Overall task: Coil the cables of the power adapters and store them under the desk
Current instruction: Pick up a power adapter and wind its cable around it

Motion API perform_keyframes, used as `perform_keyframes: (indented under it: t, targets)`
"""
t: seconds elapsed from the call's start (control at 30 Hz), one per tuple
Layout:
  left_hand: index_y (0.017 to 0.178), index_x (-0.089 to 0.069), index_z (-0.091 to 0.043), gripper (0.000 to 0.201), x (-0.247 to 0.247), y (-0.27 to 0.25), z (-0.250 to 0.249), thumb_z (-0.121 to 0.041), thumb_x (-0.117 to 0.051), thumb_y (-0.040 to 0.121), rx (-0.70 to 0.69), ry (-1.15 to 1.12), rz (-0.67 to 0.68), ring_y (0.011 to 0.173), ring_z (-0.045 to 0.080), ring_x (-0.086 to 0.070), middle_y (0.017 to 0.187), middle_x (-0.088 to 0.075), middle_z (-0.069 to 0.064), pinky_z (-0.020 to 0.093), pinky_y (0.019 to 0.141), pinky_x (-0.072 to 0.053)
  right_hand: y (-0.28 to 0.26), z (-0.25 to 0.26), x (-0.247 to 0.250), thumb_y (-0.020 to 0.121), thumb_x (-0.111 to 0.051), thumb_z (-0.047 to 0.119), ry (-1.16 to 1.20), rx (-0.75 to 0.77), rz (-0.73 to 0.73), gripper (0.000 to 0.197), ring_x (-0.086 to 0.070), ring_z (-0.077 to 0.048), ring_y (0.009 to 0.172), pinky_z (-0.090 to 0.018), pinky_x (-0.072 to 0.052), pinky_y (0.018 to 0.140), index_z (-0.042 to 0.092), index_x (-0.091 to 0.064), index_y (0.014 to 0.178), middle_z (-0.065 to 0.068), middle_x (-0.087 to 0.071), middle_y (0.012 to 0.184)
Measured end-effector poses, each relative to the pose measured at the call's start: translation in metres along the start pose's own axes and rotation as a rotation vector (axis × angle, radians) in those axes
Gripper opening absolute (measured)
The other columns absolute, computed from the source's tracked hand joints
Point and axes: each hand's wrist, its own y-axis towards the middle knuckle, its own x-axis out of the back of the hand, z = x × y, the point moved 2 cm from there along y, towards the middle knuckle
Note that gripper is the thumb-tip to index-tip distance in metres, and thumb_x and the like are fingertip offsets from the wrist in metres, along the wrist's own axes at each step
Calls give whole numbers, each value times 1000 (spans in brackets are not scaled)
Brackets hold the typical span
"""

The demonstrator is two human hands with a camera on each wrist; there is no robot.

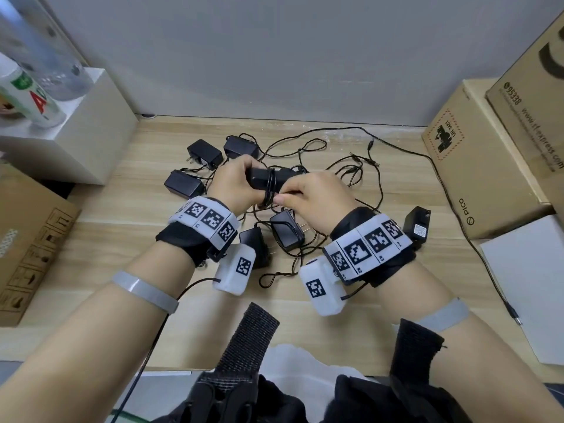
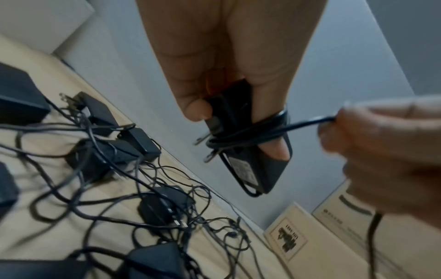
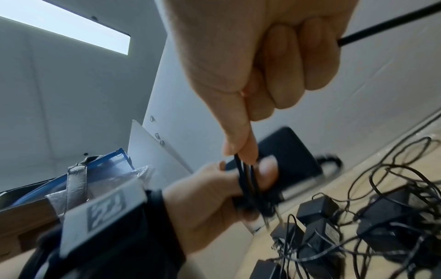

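My left hand (image 1: 236, 181) grips a black power adapter (image 1: 259, 178) above the middle of the wooden desk (image 1: 122, 239). Its thin black cable (image 1: 270, 190) is looped a few turns around the adapter's body and around my left fingers. In the left wrist view the adapter (image 2: 248, 169) points down with its plug prongs sticking out sideways. My right hand (image 1: 297, 196) pinches the cable (image 3: 241, 169) between thumb and forefinger right beside the coil, with its other fingers curled. The cable (image 2: 307, 122) runs taut from the coil to that pinch.
Several more black adapters (image 1: 203, 154) lie on the desk among tangled thin cables (image 1: 351, 166). Cardboard boxes (image 1: 476, 166) stand at the right, a white box (image 1: 76, 132) with bottles at the back left, and another cardboard box (image 1: 27, 239) at the left.
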Motion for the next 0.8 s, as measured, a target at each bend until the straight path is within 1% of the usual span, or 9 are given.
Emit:
perform_keyframes:
  t: [0.13,0.23,0.33,0.4,0.47,0.53,0.6,0.7,0.8]
  targets:
    - [73,-53,-28,45,-2,-8,3,-14,-90,50,-11,-60,208,70,10,-54,74,-57,-8,26,67,-42,9,-5,15,79,-64,40,89,-19,-117,15,-61,-21,85,-36,-49,79,28,-72,83,1,-70,82]
    - [78,-57,-25,47,0,-10,-2,-8,-89,48,-37,-229,350,71,5,-58,78,-60,-7,19,68,-47,16,-17,15,74,-66,40,216,-75,-177,11,-64,-18,79,-41,-51,79,31,-71,74,4,-70,74]
    - [83,-58,-19,51,4,-11,-7,-24,-85,40,-47,-347,432,68,3,-59,78,-61,-4,17,64,-51,17,-24,12,82,-64,30,325,-89,-180,12,-64,-16,83,-35,-49,83,23,-74,80,2,-72,82]
    - [86,-57,-16,61,4,-10,-9,-34,-84,35,-44,-423,421,67,7,-59,76,-62,-3,20,61,-52,15,-29,5,88,-58,25,378,-127,-160,18,-61,-14,87,-26,-43,81,17,-74,92,0,-72,91]
    - [88,-56,-15,74,2,-10,-12,-42,-90,29,-31,-583,391,66,8,-62,73,-66,-5,25,59,-54,16,-33,-4,90,-54,20,407,-166,-157,20,-61,-17,89,-29,-46,80,19,-73,97,0,-71,90]
    - [91,-55,-13,80,0,-10,-17,-50,-91,29,-23,-725,354,65,10,-64,73,-68,-4,25,58,-53,16,-35,-12,90,-51,14,364,-198,-133,23,-58,-23,81,-28,-45,70,23,-70,81,2,-66,76]
    - [93,-55,-11,81,-1,-10,-23,-50,-90,30,-15,-803,292,65,13,-64,75,-67,-3,23,53,-52,12,-32,-20,92,-49,18,346,-208,-77,25,-51,-16,70,-23,-37,60,27,-65,75,12,-53,63]
    - [92,-56,-15,72,1,-7,-28,-44,-90,35,6,-796,171,69,18,-60,81,-62,2,23,50,-50,6,-28,-30,94,-47,32,392,-180,-2,27,-46,-7,62,-25,-39,64,19,-69,101,16,-46,58]
    - [86,-52,-20,50,1,-6,-29,-32,-80,47,12,-709,110,66,15,-57,85,-58,3,20,47,-46,1,-24,-34,95,-46,29,322,-113,74,28,-42,-9,55,-25,-32,62,14,-64,80,7,-44,55]
